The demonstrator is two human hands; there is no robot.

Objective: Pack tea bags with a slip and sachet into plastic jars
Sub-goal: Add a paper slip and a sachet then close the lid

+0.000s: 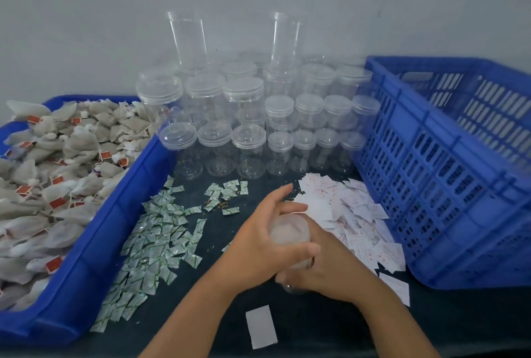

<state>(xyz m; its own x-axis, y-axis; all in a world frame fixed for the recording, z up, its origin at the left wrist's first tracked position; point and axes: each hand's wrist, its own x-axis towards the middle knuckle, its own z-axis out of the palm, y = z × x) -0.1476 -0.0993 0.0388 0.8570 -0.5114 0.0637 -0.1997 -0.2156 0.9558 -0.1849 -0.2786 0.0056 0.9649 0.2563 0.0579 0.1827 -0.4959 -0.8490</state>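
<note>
Twisting at the lid (288,230), the left hand (258,240) curls over a plastic jar (300,265) that the right hand (330,268) clamps low over the table; its contents are blurred. Likely next: a steady turn, then sachets (161,237), slips (359,214), tea bags (57,171), or the stacked jars (250,139) beyond.

I am getting soft, even light with faint shadows, the jar (288,230) is smearing with motion and the crate (448,179) is bowing outward.
</note>
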